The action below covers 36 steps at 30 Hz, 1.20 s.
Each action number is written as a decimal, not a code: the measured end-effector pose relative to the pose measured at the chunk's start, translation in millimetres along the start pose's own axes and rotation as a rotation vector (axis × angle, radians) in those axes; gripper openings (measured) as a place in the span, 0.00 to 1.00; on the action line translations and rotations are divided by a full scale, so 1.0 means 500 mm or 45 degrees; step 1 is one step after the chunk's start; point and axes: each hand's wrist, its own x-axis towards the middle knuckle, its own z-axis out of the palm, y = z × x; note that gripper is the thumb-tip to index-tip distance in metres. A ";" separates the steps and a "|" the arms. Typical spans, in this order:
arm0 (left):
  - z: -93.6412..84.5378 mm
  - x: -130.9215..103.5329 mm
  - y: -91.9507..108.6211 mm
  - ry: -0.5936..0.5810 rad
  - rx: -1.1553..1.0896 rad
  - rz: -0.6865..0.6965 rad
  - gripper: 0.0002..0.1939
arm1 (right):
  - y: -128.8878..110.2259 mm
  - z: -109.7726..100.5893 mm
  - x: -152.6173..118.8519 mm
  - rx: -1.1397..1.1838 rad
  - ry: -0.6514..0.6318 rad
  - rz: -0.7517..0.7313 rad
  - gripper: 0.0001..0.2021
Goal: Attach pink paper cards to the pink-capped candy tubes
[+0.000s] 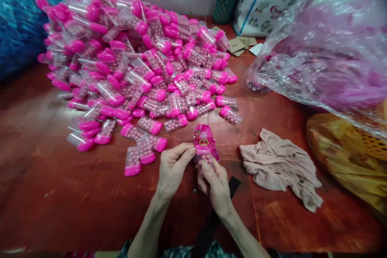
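Note:
Both hands meet over the red-brown table around one clear candy container (204, 161) filled with pink balls. My right hand (216, 181) grips its lower part, thumb across the front. On its upper end sits a bright pink printed label (203, 139), partly standing away at the right side. My left hand (174, 165) pinches the label's left edge between thumb and fingers. Beyond the hands lies a big heap of similar pink-capped containers (145, 64). A few loose ones, such as a container (133, 162), lie left of my left hand.
A crumpled beige cloth (281, 165) lies to the right. Behind it are a clear plastic bag with pink contents (326, 52) and a yellow bag (341, 161). A blue bag (24, 24) stands at left, a white printed bag (266, 4) at the back. Cardboard pieces (240, 45) lie near it.

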 end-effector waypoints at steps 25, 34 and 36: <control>-0.019 0.003 0.001 -0.083 0.349 0.401 0.05 | 0.001 -0.005 -0.003 0.283 -0.081 0.170 0.12; -0.016 -0.006 0.011 -0.189 0.471 0.381 0.08 | -0.003 -0.001 -0.012 0.351 -0.106 0.127 0.11; -0.015 -0.008 0.010 -0.188 0.473 0.355 0.08 | -0.003 0.000 -0.012 0.347 -0.119 0.109 0.11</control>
